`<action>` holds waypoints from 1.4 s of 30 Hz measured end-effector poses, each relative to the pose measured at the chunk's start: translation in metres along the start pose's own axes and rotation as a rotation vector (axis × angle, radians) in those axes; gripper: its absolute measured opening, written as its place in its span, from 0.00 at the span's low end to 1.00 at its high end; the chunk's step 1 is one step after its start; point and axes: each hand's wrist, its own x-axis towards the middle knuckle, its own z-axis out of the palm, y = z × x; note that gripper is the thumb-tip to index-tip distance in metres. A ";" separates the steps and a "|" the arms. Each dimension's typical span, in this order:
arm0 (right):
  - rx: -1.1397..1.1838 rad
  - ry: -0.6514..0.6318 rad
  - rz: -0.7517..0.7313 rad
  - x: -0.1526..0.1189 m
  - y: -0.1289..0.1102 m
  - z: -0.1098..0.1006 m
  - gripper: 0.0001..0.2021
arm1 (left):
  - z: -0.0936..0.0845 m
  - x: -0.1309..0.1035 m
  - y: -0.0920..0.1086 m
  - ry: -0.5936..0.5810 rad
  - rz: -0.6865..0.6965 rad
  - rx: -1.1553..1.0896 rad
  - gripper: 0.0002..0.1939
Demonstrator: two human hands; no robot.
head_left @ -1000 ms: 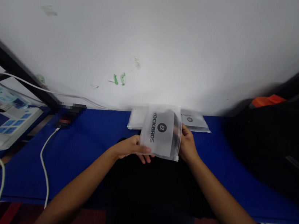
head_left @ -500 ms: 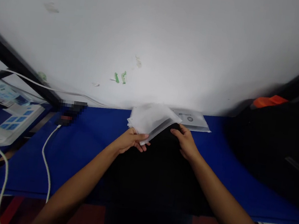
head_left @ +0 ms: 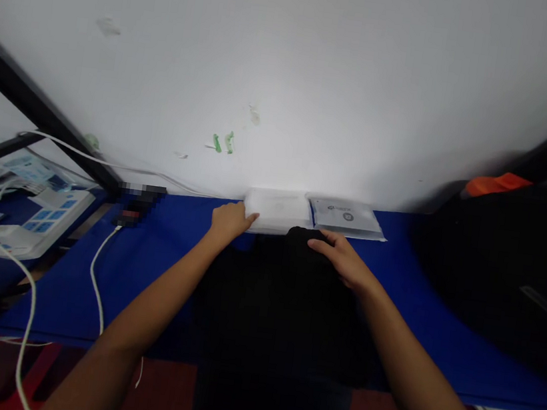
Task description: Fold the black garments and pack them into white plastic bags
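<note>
My left hand [head_left: 232, 221] is at the left edge of a stack of white translucent bags [head_left: 280, 210], its thumb on the stack and its other fingers curled and partly hidden. My right hand [head_left: 340, 254] pinches the upper edge of a black cloth [head_left: 293, 288], which spreads over the blue table toward my body. To the right of the white stack lies a frosted bag with dark print [head_left: 347, 216], just beyond my right hand.
A large black object [head_left: 501, 275] with an orange piece [head_left: 498, 185] stands at the right. On the left are a dark device [head_left: 139, 206] with a white cable and a white power strip [head_left: 52, 223]. A pale wall rises behind the blue table [head_left: 175, 219].
The white bag that both hands were near now lies flat on the stack. My left hand has moved left and off its lower corner. My right hand still holds the black cloth.
</note>
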 end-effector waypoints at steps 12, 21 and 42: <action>0.150 -0.108 0.072 -0.009 -0.011 0.008 0.10 | 0.003 -0.096 0.020 -0.344 0.459 -0.209 0.19; 0.099 -0.056 0.015 -0.022 -0.025 -0.003 0.11 | -0.005 -0.123 0.003 -0.554 0.919 0.049 0.10; -1.097 0.145 -0.229 -0.067 0.033 -0.060 0.27 | -0.091 -0.119 -0.039 -0.230 0.699 0.125 0.06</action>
